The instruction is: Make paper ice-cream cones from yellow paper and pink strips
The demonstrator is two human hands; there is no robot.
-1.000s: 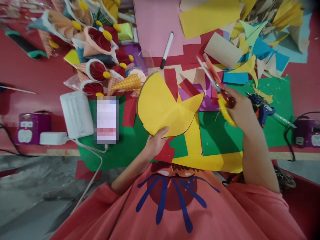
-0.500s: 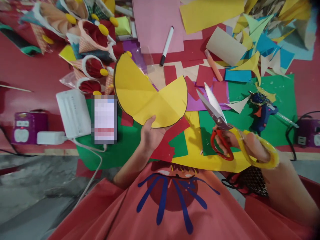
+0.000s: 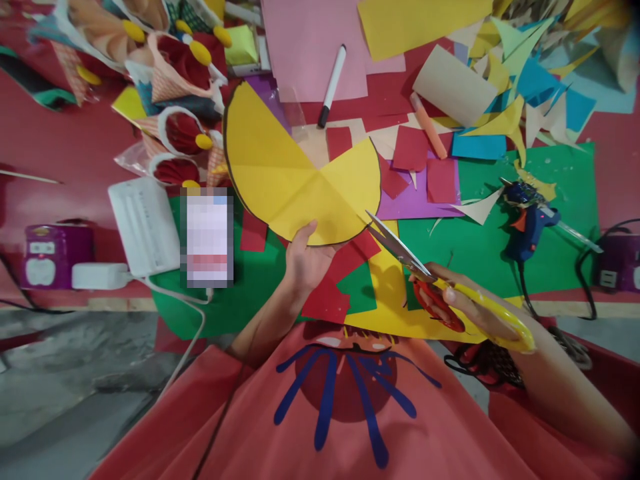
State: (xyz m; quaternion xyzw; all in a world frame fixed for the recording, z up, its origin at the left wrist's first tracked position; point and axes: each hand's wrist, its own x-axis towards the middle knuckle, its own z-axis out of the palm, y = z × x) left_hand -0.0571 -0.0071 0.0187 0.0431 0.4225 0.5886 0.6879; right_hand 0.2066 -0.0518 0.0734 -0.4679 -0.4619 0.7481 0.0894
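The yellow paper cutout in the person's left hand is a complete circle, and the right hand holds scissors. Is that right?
Not quite: the yellow paper cutout is not a complete circle. The head view shows a wide wedge missing from its far side. The left hand does hold it, and the right hand holds the scissors.

The paper [image 3: 305,180] in the left grip [image 3: 307,260] has turned: its wedge gap opens ahead of that grip, not ahead and rightward. The right grip [image 3: 473,308] has come closer to the body. Its scissors [image 3: 403,252], earlier clear of the paper, now have their tips at its edge, rightward of the left grip, blades less spread.
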